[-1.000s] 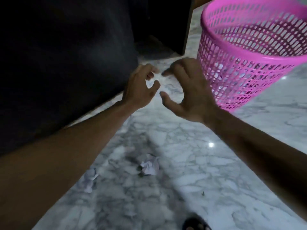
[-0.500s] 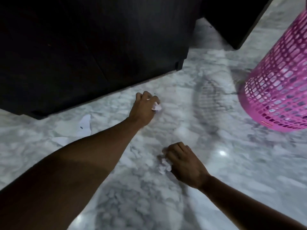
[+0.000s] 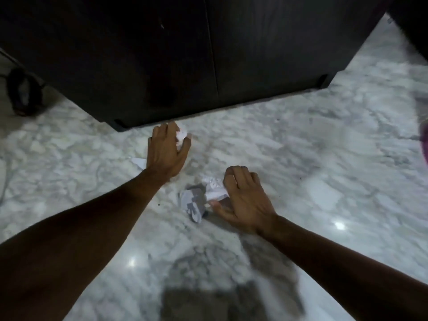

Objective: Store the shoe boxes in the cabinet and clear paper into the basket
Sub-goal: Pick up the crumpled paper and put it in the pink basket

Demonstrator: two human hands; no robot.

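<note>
Paper (image 3: 215, 187), white and crumpled, bunches under right hand (image 3: 245, 198).

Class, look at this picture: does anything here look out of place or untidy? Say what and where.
Yes: crumpled paper litters the marble floor by the dark cabinet. The left hand grips one wad, the right hand another; a grey scrap lies between.

White, grey-veined marble floor (image 3: 289, 144); near-black wooden cabinet (image 3: 185, 54) with faint vertical grain; white crumpled paper scraps (image 3: 216, 187), one grey-shadowed (image 3: 194, 202); sliver of pink basket (image 3: 425, 144) at right edge.
</note>
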